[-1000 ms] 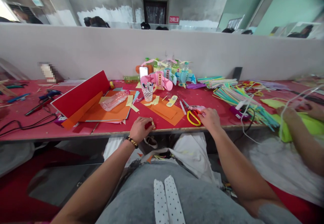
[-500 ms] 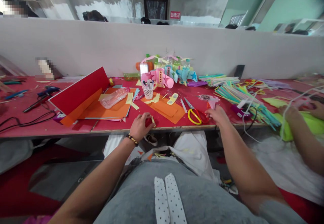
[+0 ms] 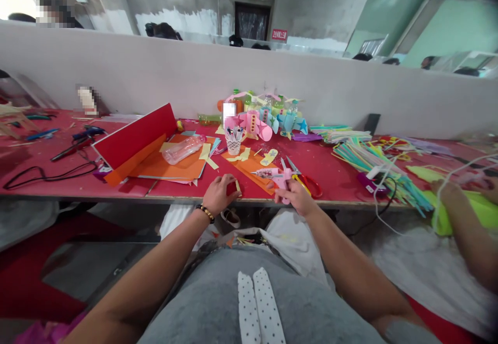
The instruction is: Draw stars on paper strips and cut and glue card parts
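My right hand point(image 3: 294, 196) is wrapped round the handle of a pink hot glue gun point(image 3: 278, 177). The nozzle points left, over orange paper point(image 3: 249, 170). At the table's front edge, my left hand point(image 3: 220, 194) pinches a small pale-yellow paper piece point(image 3: 238, 187), partly hidden by the fingers. Scissors point(image 3: 311, 184) with red and yellow handles lie just beyond my right hand. A yellow paper strip with stars point(image 3: 268, 157) and a patterned cup of pens point(image 3: 234, 144) stand or lie farther back.
Bottle planes point(image 3: 252, 121) in coloured paper stand by the partition. Left are a clear pink bottle point(image 3: 182, 149) and a red board point(image 3: 136, 136). Coloured strips point(image 3: 361, 162) and a purple box with a cable point(image 3: 371, 184) lie right. A co-worker's hand point(image 3: 447, 191) rests on green material.
My right hand has lifted the glue gun from beside the scissors and brought it left, toward my left hand. The left hand keeps its pinch on the paper piece. The view has shifted slightly.
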Demonstrator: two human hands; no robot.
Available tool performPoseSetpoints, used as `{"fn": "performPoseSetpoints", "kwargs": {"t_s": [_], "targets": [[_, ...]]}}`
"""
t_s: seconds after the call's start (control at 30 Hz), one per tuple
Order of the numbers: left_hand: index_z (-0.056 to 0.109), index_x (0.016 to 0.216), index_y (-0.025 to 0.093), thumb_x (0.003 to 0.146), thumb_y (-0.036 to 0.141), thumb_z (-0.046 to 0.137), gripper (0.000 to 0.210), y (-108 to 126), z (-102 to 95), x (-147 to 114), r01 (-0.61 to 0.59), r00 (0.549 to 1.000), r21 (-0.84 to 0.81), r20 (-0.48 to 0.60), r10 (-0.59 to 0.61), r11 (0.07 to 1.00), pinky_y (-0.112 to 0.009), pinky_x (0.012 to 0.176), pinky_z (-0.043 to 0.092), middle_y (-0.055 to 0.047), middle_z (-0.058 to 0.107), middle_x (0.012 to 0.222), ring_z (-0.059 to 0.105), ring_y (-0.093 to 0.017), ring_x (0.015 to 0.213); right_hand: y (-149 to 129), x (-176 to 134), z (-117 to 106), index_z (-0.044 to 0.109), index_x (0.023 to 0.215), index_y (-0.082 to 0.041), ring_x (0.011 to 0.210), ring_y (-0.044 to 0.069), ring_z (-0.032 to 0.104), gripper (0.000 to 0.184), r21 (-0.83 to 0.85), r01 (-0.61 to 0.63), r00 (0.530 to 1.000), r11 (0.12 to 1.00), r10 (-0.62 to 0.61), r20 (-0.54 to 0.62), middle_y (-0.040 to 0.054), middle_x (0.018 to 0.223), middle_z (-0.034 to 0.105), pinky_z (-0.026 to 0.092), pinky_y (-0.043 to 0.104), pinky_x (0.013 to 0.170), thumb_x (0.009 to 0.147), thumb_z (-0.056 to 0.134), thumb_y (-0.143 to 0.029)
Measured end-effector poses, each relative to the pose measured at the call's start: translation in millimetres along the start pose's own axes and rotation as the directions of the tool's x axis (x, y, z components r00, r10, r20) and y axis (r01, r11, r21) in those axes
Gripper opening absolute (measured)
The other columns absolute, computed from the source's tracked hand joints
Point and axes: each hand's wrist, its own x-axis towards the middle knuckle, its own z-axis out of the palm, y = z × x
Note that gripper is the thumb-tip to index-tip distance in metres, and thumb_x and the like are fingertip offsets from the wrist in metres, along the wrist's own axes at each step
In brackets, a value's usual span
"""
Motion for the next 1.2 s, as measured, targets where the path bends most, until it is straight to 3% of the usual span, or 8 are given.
{"fn": "performPoseSetpoints", "kwargs": {"t_s": [0.17, 0.43, 1.2], "targets": [[0.049, 0.117, 0.021, 0.079, 0.038, 0.066, 0.045, 0.3, 1.6, -0.3, 0.053, 0.999, -0.008, -0.005, -0.053, 0.999, -0.039, 0.091, 0.047, -0.008, 0.062, 0.118, 0.055, -0.027, 0.108, 10.7, 22.9, 14.7, 0.058, 0.092, -0.016, 0.046, 0.011, 0.048, 0.025, -0.156, -0.032, 0.999, 0.987, 0.038, 0.034, -0.0045, 0.051, 0.055, 0.036, 0.023, 0.048, 0.077, 0.06, -0.036], [0.048, 0.116, 0.021, 0.076, 0.039, 0.068, 0.048, 0.8, 2.2, 0.3, 0.09, 0.996, -0.036, -0.011, -0.091, 0.995, -0.04, 0.09, 0.048, -0.009, 0.063, 0.116, 0.056, -0.028, 0.11, 21.1, 43.0, 27.3, 0.054, 0.09, -0.019, 0.042, 0.011, 0.047, 0.021, -0.25, -0.041, 0.997, 0.967, 0.057, 0.058, -0.0069, 0.049, 0.052, 0.036, 0.022, 0.044, 0.078, 0.059, -0.035], [0.047, 0.119, 0.022, 0.074, 0.037, 0.071, 0.053, 0.4, 4.2, -0.1, 0.103, 0.994, -0.027, -0.024, -0.103, 0.994, -0.04, 0.088, 0.048, -0.008, 0.064, 0.114, 0.055, -0.028, 0.109, 21.6, 53.8, 34.3, 0.05, 0.083, -0.021, 0.04, 0.011, 0.047, 0.011, -0.331, -0.058, 0.996, 0.942, 0.079, 0.05, -0.0072, 0.047, 0.051, 0.038, 0.023, 0.042, 0.078, 0.057, -0.028]]}}
